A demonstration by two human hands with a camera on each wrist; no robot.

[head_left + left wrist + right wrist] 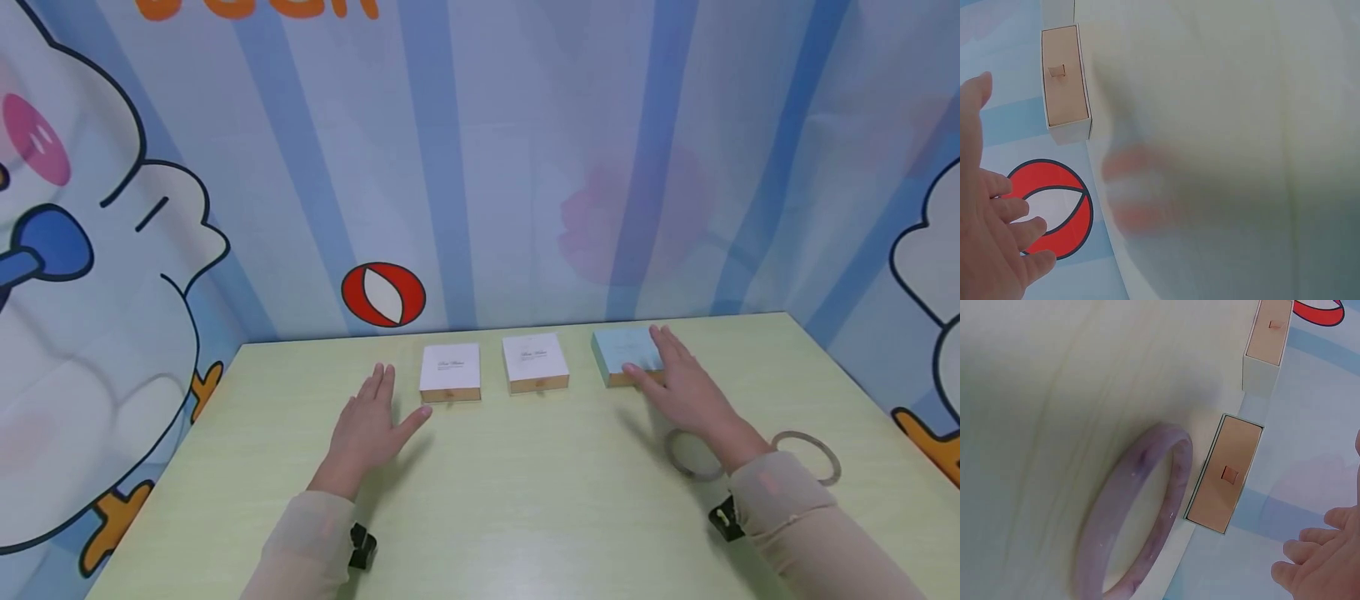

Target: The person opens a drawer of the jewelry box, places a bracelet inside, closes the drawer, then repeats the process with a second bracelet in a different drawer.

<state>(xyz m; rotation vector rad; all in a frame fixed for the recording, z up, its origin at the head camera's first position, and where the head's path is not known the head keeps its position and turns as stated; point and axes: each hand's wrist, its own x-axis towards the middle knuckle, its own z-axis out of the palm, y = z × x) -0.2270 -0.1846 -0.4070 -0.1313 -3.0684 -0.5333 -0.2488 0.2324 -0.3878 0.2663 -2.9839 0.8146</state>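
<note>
Over the pale-green wood-grained bench, the left hand and right hand, fingers extended, thumbs spread, hang near two rectangular white cardboard boxes and a light-blue cardboard box, lined along its far edge, likely so pull tabs face the hands.

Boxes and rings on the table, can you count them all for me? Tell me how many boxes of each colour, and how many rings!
White boxes: 2
Light blue box: 1
Rings, partly behind the right arm from the head view: 2
Total: 5
</note>
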